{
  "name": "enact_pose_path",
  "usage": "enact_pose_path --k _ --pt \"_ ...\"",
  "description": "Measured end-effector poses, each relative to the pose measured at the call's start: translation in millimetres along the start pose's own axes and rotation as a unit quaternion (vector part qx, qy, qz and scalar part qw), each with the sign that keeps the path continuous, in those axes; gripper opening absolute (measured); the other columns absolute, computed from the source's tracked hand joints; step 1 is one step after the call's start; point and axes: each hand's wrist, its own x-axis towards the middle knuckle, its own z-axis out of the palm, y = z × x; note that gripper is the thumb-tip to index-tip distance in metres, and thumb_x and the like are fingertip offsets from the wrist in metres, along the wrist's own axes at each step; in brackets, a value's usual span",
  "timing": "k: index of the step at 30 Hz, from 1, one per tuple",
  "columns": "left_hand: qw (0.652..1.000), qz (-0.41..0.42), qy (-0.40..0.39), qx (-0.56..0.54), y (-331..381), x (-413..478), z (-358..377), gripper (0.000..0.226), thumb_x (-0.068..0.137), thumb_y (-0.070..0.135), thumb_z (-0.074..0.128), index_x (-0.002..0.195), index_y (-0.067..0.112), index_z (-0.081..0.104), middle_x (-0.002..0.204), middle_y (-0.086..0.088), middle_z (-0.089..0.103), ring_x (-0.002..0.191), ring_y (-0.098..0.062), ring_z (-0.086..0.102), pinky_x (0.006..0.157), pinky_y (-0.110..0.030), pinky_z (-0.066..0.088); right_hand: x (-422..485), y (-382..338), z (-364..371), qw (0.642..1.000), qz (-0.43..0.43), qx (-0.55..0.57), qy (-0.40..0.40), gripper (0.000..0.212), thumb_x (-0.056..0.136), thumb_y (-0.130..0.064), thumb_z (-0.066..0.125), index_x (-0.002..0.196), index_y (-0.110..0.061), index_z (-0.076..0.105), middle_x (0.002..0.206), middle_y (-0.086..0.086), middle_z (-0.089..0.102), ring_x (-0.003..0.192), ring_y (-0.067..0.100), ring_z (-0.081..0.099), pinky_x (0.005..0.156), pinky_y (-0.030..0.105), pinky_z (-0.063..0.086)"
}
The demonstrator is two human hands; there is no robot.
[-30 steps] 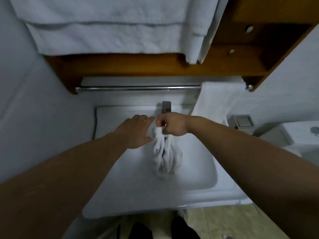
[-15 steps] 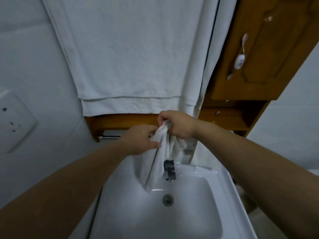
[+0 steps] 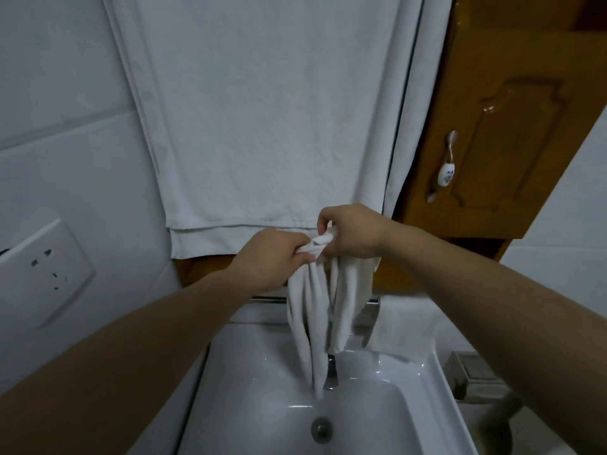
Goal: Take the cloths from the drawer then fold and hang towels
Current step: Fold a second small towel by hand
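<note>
A small white cloth (image 3: 323,310) hangs bunched above the sink, its lower end in front of the tap. My left hand (image 3: 272,259) grips its top edge from the left. My right hand (image 3: 351,233) pinches the same top edge from the right, close beside the left. A large white towel (image 3: 262,119) hangs flat on the wall behind my hands. Another white towel (image 3: 405,326) is draped over a chrome rail (image 3: 267,299) at the right, below the wooden shelf.
A white sink (image 3: 249,372) with a drain (image 3: 321,430) lies below the cloth. A wooden cabinet door (image 3: 512,126) with a ceramic handle (image 3: 443,167) is at the upper right. A wall socket (image 3: 42,270) sits at the left. A small grey box (image 3: 476,380) stands right of the sink.
Both hands have lifted the cloth from inside the sink to in front of the hanging towel. My left hand has taken hold of its top edge. The camera tilted upward.
</note>
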Motion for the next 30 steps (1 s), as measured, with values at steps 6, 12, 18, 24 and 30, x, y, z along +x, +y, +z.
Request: enact_pose_path --k 6,12,18,24,30 --pt "0.997 -0.01 0.081 0.015 -8 8 -23 0.024 0.09 0.043 0.063 0.104 0.026 0.073 0.091 0.004 0.074 0.082 -0.016 0.065 0.069 -0.029 0.046 -5 12 -34 0.957 0.05 0.279 -0.061 0.036 0.08 -0.024 0.081 0.112 -0.028 0.066 0.11 0.006 0.065 0.096 0.026 0.066 0.072 0.032 0.054" --pt "0.995 -0.054 -0.005 -0.085 15 13 -35 0.064 0.072 0.05 0.08 0.129 0.034 0.057 0.091 0.01 0.067 0.08 -0.006 0.06 0.073 -0.025 0.048 3 -3 -37 0.978 -0.004 0.21 0.014 0.039 0.085 -0.008 0.071 0.12 -0.023 0.061 0.101 0.0 0.06 0.086 0.017 0.059 0.073 0.026 0.049" --pt "0.969 -0.146 0.017 -0.198 13 29 -49 0.063 0.072 0.056 0.078 0.126 0.029 0.061 0.088 0.007 0.058 0.082 -0.011 0.057 0.07 -0.025 0.041 3 -14 -42 0.975 -0.034 0.213 0.044 0.051 0.082 -0.009 0.076 0.125 -0.03 0.058 0.096 -0.007 0.052 0.077 0.009 0.052 0.067 0.021 0.042" --pt "0.948 -0.156 -0.003 -0.276 9 26 -48 0.06 0.073 0.05 0.081 0.126 0.027 0.063 0.102 0.008 0.064 0.099 -0.01 0.061 0.087 -0.026 0.047 -1 -16 -54 0.978 -0.042 0.204 0.033 0.054 0.085 -0.007 0.073 0.13 -0.032 0.056 0.095 -0.008 0.052 0.077 0.008 0.051 0.068 0.019 0.041" --pt "0.875 -0.164 -0.002 -0.455 23 34 -58 0.058 0.073 0.038 0.084 0.126 0.024 0.064 0.113 0.006 0.07 0.11 -0.011 0.062 0.093 -0.031 0.047 -3 -19 -62 0.968 -0.064 0.24 0.019 0.058 0.086 0.0 0.067 0.137 -0.027 0.055 0.107 0.006 0.065 0.1 0.021 0.065 0.088 0.031 0.054"
